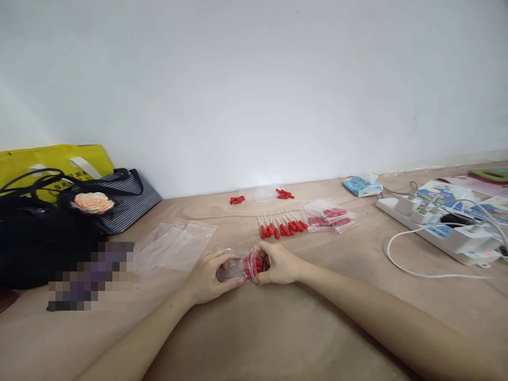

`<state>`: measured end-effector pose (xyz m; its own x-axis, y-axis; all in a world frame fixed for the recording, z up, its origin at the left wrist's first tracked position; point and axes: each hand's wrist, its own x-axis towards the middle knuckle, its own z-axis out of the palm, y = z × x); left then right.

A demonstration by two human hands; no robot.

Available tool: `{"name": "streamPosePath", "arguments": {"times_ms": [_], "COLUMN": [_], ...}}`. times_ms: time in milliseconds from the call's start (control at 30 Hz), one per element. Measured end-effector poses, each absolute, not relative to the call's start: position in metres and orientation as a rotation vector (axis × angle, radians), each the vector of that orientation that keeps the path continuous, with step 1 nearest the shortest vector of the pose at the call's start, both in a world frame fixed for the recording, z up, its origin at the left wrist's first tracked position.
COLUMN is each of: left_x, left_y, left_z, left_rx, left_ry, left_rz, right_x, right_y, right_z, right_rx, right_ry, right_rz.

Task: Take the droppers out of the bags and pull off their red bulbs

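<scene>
My left hand [210,275] and my right hand [280,263] both grip a small clear plastic bag [235,270] in the middle of the table. Inside it, at the right end, sit several red-bulbed droppers [253,264]. Both hands have their fingers curled around the bag. Behind my hands a loose row of droppers [282,226] with red bulbs lies on the tan tablecloth. To their right lie filled clear bags [331,218] with red bulbs inside. More red pieces [237,199] and another small group of droppers [284,194] rest near the wall.
A stack of empty clear bags [172,244] lies to my left. Black and striped handbags [119,203] with a fabric rose and a yellow bag [51,161] stand at the far left. A white power strip [440,233] with plugs and cable, and a tissue pack [362,186], lie at the right.
</scene>
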<state>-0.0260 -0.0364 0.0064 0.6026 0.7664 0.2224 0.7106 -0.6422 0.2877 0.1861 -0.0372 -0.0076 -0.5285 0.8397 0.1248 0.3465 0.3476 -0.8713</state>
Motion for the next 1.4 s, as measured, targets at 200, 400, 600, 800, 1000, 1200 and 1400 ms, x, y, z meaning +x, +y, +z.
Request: {"name": "streamPosePath", "arguments": {"times_ms": [200, 400, 600, 800, 1000, 1200, 1400], "left_x": [-0.027, -0.026, -0.027, -0.027, -0.026, -0.027, -0.026], "left_y": [-0.038, -0.04, -0.039, -0.039, -0.039, -0.039, -0.04], "left_z": [0.007, 0.009, 0.007, 0.006, 0.006, 0.007, 0.007], "left_rx": [2.693, 2.684, 2.659, 2.671, 2.676, 2.673, 2.662], "left_ry": [1.231, 1.239, 1.265, 1.272, 1.286, 1.286, 1.301], "left_rz": [0.425, 0.434, 0.461, 0.444, 0.453, 0.448, 0.431], "right_x": [0.192, 0.203, 0.2, 0.201, 0.202, 0.206, 0.221], "right_y": [-0.033, -0.028, -0.028, -0.027, -0.026, -0.023, -0.016], "right_z": [-0.004, -0.001, -0.006, -0.005, -0.003, -0.004, -0.005], "right_rx": [-0.948, -0.939, -1.004, -0.903, -0.875, -0.851, -0.883], "right_ry": [-2.099, -2.312, -2.261, -2.189, -2.197, -2.268, -2.268], "right_rz": [1.006, 0.665, 0.907, 0.816, 0.895, 0.824, 0.917]}}
